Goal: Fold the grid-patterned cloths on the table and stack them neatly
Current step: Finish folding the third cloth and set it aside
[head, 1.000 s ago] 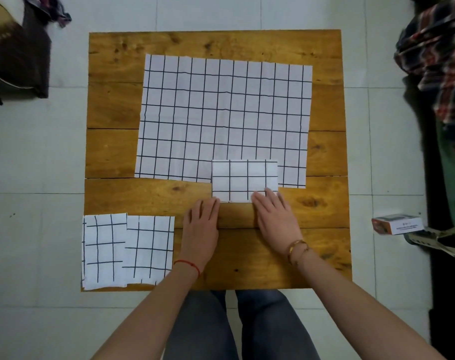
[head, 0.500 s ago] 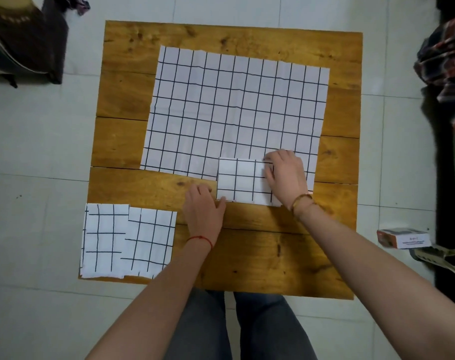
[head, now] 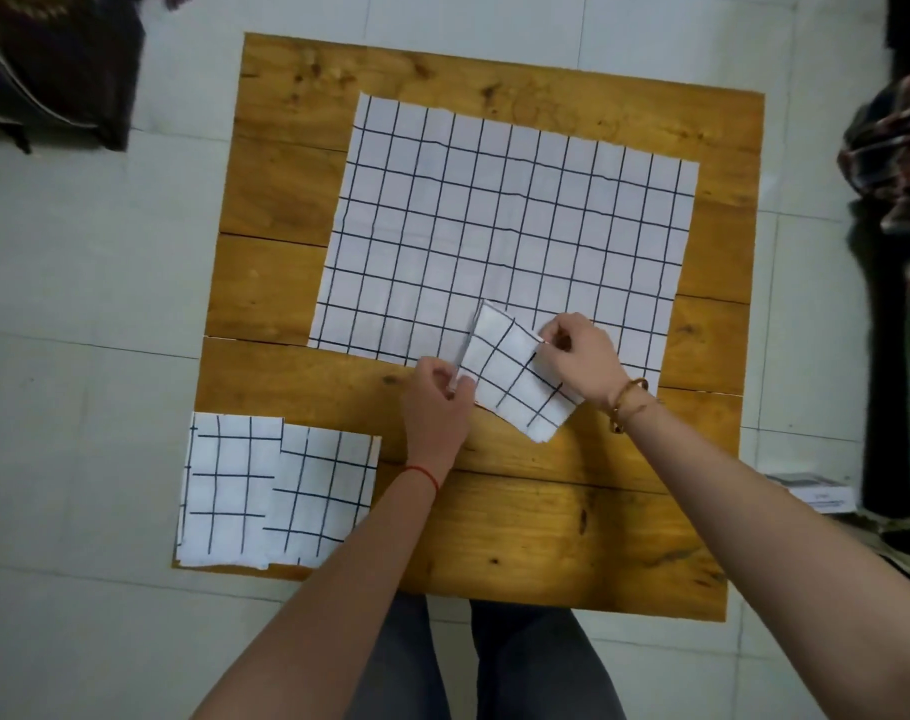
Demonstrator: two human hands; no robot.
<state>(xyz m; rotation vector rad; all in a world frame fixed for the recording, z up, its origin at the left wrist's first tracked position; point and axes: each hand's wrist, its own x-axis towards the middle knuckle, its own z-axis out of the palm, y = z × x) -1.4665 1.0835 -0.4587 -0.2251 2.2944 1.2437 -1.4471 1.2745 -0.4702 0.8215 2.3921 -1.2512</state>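
Now lifted and turned, folded cloth (head: 512, 374) is pinched by left hand (head: 435, 402) and right hand (head: 580, 358), likely for stacking.

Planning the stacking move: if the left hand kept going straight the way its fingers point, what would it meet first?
The left hand points up-right; the folded cloth it already pinches lies first in line, then probably the large spread cloth.

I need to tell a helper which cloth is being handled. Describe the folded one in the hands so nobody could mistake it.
On the square wooden table, look at the near edge of the large unfolded white grid cloth. The small folded white grid cloth sits there. It alone lies tilted, pinched by the left hand and right hand, unlike the two folded cloths at the table's near-left corner.
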